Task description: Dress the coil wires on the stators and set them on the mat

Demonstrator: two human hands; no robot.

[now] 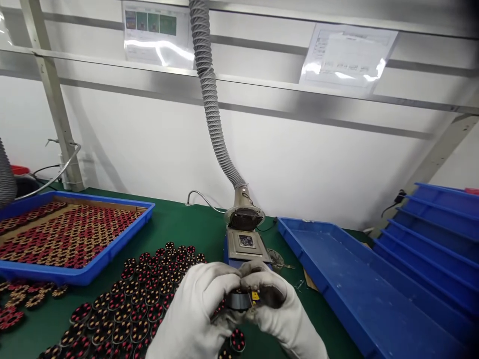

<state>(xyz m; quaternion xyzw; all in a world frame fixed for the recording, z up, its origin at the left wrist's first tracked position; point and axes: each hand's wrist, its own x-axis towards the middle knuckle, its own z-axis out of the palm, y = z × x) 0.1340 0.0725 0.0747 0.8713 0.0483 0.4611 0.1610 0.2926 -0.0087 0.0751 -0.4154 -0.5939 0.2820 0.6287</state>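
My left hand [205,304], in a white glove with dark-stained fingertips, is closed around a dark ring-shaped part [239,301] with a smooth grey metal rim. My right hand [279,306], gloved the same way, is closed against the right side of that part. A small yellow piece [255,295] shows between the right fingers; whether it belongs to the part cannot be seen. Many similar round parts [121,314], black with red or tan segments, lie on the green table [175,219] around my left forearm. Beyond my hands stands a metal-topped device [247,244].
A grey corrugated hose [213,114] hangs down to a hood [244,209] above the device. On the left, a blue tray [116,257] holds rows of red and tan rings. A blue tray [329,269] lies right, beside stacked blue trays [437,239].
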